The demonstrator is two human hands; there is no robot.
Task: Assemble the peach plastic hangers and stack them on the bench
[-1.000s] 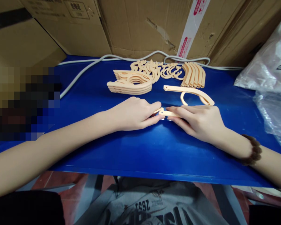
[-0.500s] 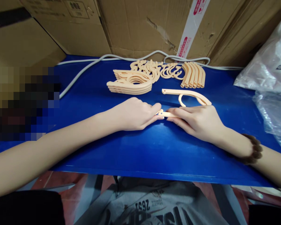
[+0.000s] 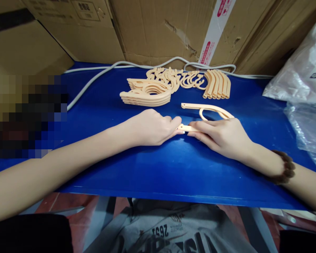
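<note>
My left hand is closed in a pinch at the left end of a beige plastic hanger arm; whatever else it holds is hidden inside the fingers. From the other side, my right hand grips that arm between thumb and fingers, leaving only its holed end showing. Just beyond the right hand lies another beige hanger arm with a curved inner loop, its right end partly covered by the hand. I cannot tell whether it touches the hand.
Behind my hands sit a stack of curved hanger arms, several hooks and a row of hanger arms on the blue table. A white cable runs along cardboard boxes. Plastic bags lie at right.
The looped hanger arm beyond my right hand has shifted slightly left and nearer. The held arm's end has turned a little between my fingers; both hands stay nearly in place.
</note>
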